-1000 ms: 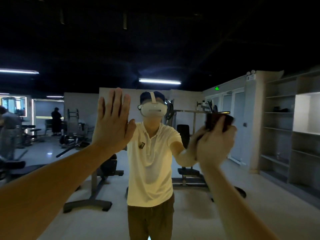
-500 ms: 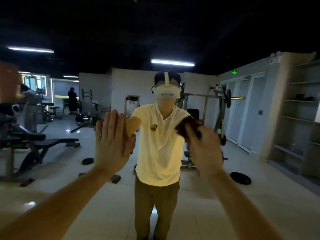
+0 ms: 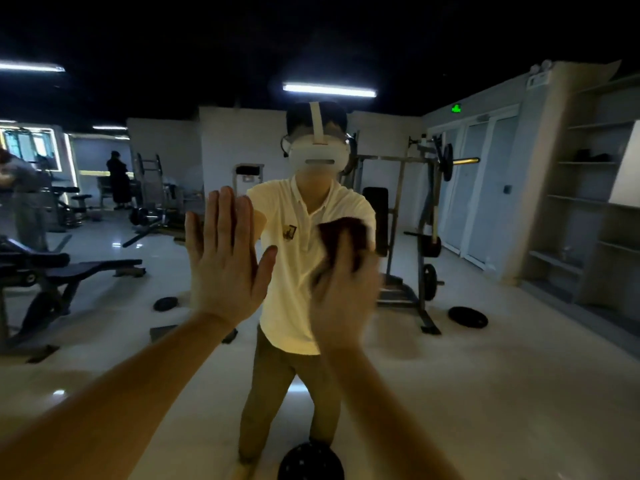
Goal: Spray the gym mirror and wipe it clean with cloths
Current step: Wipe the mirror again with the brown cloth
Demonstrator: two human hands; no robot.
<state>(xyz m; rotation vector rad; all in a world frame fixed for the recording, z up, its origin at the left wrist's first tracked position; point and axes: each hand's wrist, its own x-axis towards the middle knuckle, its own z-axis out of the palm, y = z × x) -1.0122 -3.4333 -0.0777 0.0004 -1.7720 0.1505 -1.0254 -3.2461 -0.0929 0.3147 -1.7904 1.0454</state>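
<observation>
- Head view: the mirror [image 3: 485, 375] fills the whole frame and reflects a dim gym with a pale floor.
- The left hand [image 3: 225, 261] is raised with its back to the camera. Its fingers are straight and close together, the thumb is spread to the side, and it holds nothing. The palm faces the glass and appears to lie flat against it.
- The right hand [image 3: 343, 292] is raised just beside the left, at about the same height, and is badly blurred.
- A dark reddish cloth [image 3: 341, 233] sits between the right hand and the glass, its top edge showing above the fingertips. The blur hides whether the fingers curl round the cloth or press it flat.
- Both bare forearms reach up from the lower corners of the frame.
- Behind the hands stands the reflected person [image 3: 294, 306], in a white polo shirt and brown trousers, with a white headset [image 3: 318, 155].
- Reflected around them are a weight bench [image 3: 69, 268] on the left, a barbell rack [image 3: 426, 237] on the right, a weight plate [image 3: 467, 317] on the floor and open shelves [image 3: 581, 202] at the far right.
- A strip light [image 3: 329, 90] glows on the dark ceiling.
</observation>
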